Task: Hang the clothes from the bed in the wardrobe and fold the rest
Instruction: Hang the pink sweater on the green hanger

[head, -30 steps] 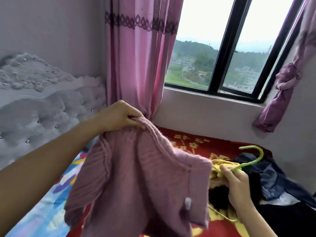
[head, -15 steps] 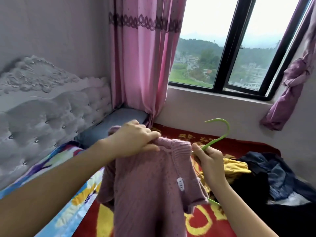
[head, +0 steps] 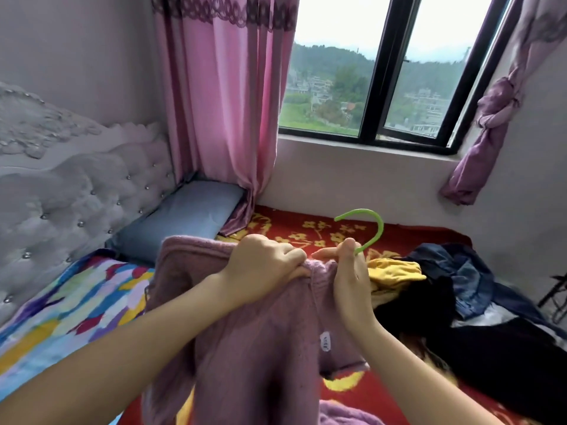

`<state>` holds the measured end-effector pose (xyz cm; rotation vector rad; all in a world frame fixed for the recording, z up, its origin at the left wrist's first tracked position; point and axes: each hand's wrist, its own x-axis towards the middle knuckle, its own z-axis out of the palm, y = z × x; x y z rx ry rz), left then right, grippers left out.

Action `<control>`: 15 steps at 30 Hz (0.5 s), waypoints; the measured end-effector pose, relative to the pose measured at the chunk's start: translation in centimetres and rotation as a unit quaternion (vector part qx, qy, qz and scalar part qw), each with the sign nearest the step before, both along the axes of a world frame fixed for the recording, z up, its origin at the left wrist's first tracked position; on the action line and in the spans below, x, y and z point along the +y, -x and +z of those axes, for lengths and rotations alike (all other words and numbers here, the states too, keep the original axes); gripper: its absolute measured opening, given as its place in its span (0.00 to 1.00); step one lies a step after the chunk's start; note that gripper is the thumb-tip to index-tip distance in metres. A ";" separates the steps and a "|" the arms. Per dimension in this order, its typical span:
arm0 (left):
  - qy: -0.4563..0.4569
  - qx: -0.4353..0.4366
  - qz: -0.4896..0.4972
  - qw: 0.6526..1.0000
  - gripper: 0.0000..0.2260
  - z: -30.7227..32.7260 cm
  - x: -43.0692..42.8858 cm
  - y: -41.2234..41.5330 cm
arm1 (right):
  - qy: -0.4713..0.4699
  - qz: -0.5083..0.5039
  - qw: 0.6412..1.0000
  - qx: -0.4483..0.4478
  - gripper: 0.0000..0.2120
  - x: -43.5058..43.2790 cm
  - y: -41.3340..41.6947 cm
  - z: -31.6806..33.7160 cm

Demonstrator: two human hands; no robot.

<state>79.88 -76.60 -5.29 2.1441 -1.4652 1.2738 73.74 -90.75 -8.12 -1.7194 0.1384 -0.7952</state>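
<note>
And the two hands have come together! A second ago the right hand (head: 349, 280) was down at the pile of clothes (head: 466, 305), lifting the green hanger (head: 369, 225) off it. Half a second ago it had swung the hanger up beside the collar. Now its fingers pinch the hanger's neck right at the neckline of the pink sweater (head: 254, 363), and only the hook stands clear above the knuckles. The left hand (head: 264, 271) is closed tight on the collar edge, touching the right and holding the opening.

The hanger's shoulders are out of sight, probably already down inside the knit, though the hands hide that. So by my reading this garment is nearly on its hanger. The shoulders are yet to be seated, and the trip to the wardrobe, which is nowhere in view, is all ahead.

The sweater hangs in the air over the bed (head: 306, 233), its body drooping toward the near edge, with a white label showing on the inner face.

There is open air above and back toward the wearer. On the right, the dark pile and a yellow garment (head: 394, 271) lie near the right wrist. The hook points toward the window wall (head: 352, 179) but is well apart from it. On the left, the pillow (head: 184, 216) and headboard (head: 76, 194) are well apart too. A drooping sleeve could snag on the lift.
</note>
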 end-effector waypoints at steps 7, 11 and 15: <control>0.001 0.049 0.011 0.999 0.24 -0.5 2.5 -1.7 | 0.096 0.077 0.991 0.045 0.11 -2.5 0.5 2.5; 0.077 0.053 0.035 0.995 0.32 0.2 5.4 -3.3 | 0.124 -0.146 0.966 -0.173 0.03 -5.3 3.6 1.0; 0.126 0.026 0.037 0.991 0.30 1.2 6.6 -3.9 | 0.111 -0.133 0.981 -0.092 0.10 -6.1 5.6 -5.4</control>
